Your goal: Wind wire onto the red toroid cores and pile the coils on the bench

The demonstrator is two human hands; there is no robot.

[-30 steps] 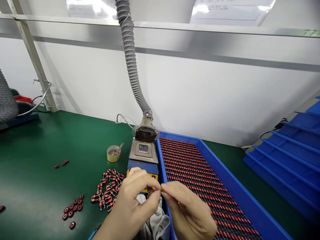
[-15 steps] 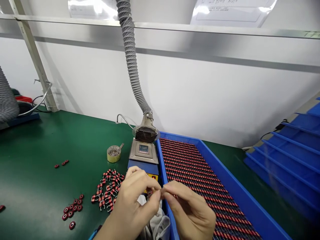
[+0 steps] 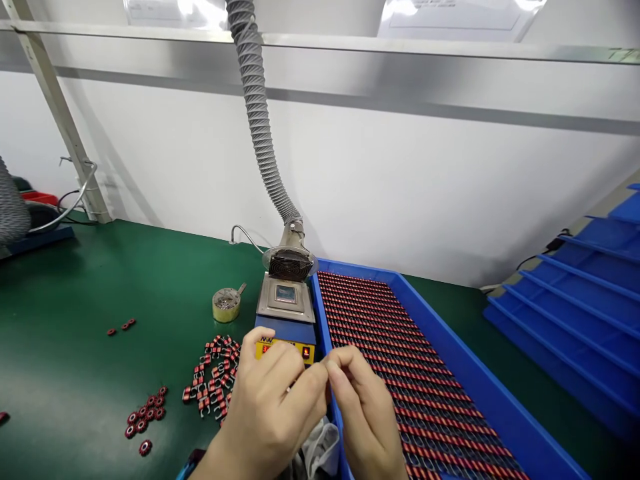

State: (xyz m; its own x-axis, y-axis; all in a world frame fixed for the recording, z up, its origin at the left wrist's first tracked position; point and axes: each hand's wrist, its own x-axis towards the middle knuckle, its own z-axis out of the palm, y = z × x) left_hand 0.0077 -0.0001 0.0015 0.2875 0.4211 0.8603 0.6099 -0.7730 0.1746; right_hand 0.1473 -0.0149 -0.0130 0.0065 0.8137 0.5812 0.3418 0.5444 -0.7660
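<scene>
Centrally, L hand point(image 3: 270, 410), R hand point(image 3: 367, 413), fingertips point(image 3: 334, 369) pinched together (touching), over tray point(image 3: 453, 347) rim.

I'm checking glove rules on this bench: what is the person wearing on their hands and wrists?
The left hand and right hand are bare: no gloves or rings visible, and no sleeve reaches either wrist in view. A blue strip with a dark patch shows at the lower edge by the left wrist; whether it is worn cannot be told.
</scene>
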